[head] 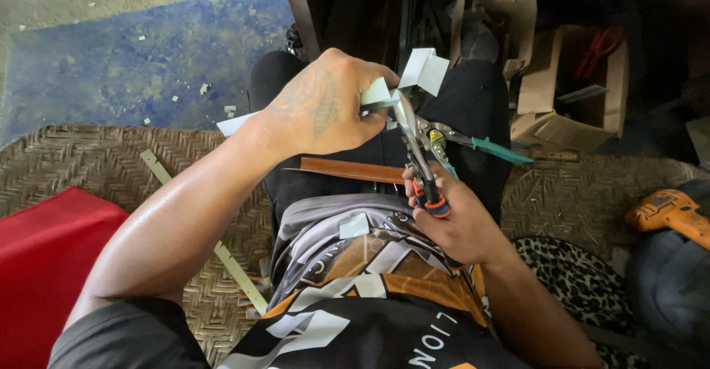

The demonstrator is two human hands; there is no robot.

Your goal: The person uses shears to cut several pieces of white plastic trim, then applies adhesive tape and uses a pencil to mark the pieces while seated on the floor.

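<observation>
Single head-worn camera, looking steeply down and forward over the seated person's lap, close to both hands; brown woven cane mat (89, 162) fills the lower frame.

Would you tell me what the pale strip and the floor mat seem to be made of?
Pale strip: probably thin painted sheet metal; it keeps crisp folds and sits between snips blades. Floor mat: woven cane or reed, matte brown, with a visible basket weave.

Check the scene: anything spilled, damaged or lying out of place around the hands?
Yes. Pale offcuts litter the blue floor, one scrap sits on the person's shirt, and a long strip lies askew on the woven mat. The snips and white sheet piece look undamaged.
</observation>
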